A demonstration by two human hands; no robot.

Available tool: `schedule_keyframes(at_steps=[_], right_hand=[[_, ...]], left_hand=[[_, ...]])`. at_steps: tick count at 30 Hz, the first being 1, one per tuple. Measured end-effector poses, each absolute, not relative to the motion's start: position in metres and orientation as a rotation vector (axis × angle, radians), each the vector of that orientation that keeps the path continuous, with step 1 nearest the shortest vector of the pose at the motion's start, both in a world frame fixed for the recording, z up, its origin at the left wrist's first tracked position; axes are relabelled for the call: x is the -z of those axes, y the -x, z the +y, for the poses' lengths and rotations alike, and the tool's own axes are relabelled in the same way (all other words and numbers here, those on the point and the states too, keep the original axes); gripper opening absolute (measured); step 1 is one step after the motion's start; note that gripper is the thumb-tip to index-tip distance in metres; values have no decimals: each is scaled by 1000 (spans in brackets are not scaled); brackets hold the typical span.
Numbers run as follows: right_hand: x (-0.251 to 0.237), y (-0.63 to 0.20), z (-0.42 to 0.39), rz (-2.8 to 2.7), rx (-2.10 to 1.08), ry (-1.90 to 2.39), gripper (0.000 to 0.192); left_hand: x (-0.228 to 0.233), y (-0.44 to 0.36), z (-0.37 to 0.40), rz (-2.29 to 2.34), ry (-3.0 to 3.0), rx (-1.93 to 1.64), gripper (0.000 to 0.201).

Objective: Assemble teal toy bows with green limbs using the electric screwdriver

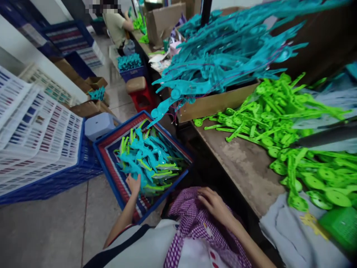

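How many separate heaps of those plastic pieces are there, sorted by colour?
Teal heaps: 3 – big table heap, far bin heap, floor carton heap
Green heaps: 2 – green table heap, far bench heap
Mixed teal-and-green heaps: 1 – mixed heap in the blue crate, where the left hand reaches
Total: 6

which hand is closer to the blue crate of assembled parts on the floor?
Left. The left hand is inside the blue crate, touching the teal and green parts. The right hand rests on the checked cloth on the lap, beside the crate.
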State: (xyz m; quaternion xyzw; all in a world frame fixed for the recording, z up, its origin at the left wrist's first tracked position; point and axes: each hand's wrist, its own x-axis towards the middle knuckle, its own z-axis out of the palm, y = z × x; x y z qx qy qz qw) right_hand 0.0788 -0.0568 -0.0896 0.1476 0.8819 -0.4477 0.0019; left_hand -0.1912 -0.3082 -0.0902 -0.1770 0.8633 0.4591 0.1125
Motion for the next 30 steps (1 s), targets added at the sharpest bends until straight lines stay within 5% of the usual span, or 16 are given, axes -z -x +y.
schedule_keyframes(at_steps=[6, 13, 16, 20, 26, 30], right_hand=[[97, -181, -33, 2550, 1695, -1378, 56], [98, -168, -39, 2592, 1811, -1251, 51], [92, -176, -43, 2628, 1810, -1204, 48], [70, -197, -55, 2617, 1835, -1399, 42], [51, -196, -35, 2635, 1890, -1376, 41], [48, -195, -27, 2537, 1968, -1723, 47]], left_hand=[[78, 142, -138, 2440, -95, -1629, 29], [-18, 8, 69, 1540, -998, -2363, 29], [-40, -15, 70, 1497, -1316, -2319, 30], [-61, 58, 53, 1946, -1776, -2141, 26], [-148, 225, 78, 2678, -1779, -1315, 73], [-147, 209, 61, 2684, -1931, -1240, 67]])
